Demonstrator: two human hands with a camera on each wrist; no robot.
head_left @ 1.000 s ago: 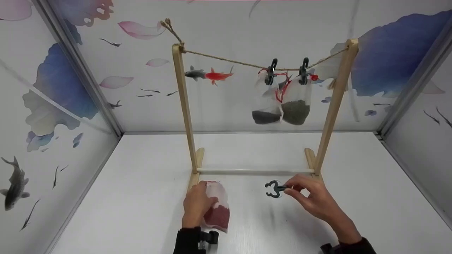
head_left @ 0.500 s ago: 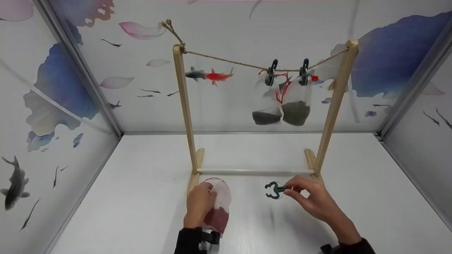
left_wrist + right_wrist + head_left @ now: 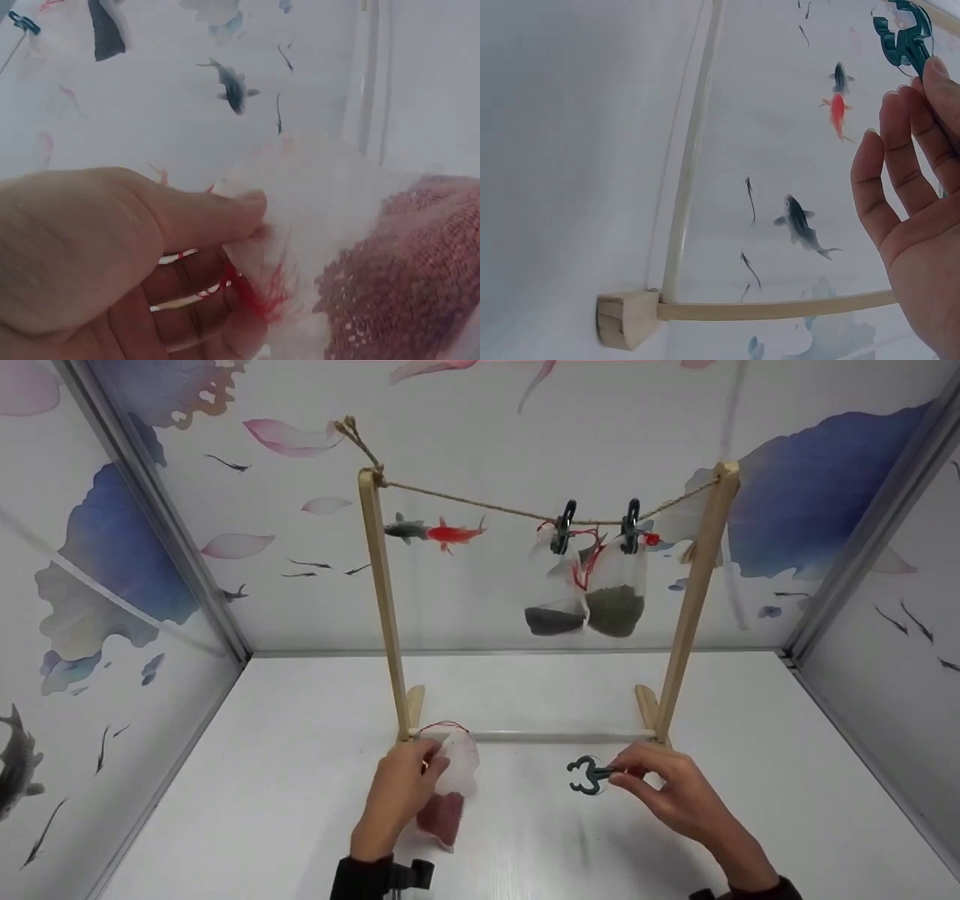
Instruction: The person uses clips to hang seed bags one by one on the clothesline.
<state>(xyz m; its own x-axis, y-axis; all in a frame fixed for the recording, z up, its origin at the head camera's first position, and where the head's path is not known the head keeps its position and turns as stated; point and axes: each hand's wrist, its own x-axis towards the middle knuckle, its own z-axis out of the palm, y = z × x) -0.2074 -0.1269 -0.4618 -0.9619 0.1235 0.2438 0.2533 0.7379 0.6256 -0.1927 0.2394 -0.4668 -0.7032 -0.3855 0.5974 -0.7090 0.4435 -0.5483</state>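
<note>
My left hand [image 3: 394,799] pinches the upper side of a see-through drawstring pouch [image 3: 442,814] filled low down with dark red grains. The pouch hangs with its red string looped above the hand. In the left wrist view, the thumb lies across the pale mesh-like top, with red string [image 3: 259,296] between the fingers. To the right, my right hand [image 3: 679,791] pinches the narrow end of a dark green clip [image 3: 589,775] between thumb and fingertips. The clip's curved jaws point left. In the right wrist view, the other fingers of that hand are loosely bent below the clip.
Ahead stands a wooden rack with a left post [image 3: 382,600], a right post [image 3: 694,615] and a white crossbar [image 3: 525,736]. Its sagging rope [image 3: 465,501] carries two clipped pouches, one with black contents [image 3: 555,620], one with greenish contents [image 3: 616,609]. Patterned walls surround the white table [image 3: 300,712].
My left hand has shifted its hold on the pouch and lifted it up and slightly left, so the red string shows. The right hand keeps the clip almost in place. The head view has tilted slightly.
</note>
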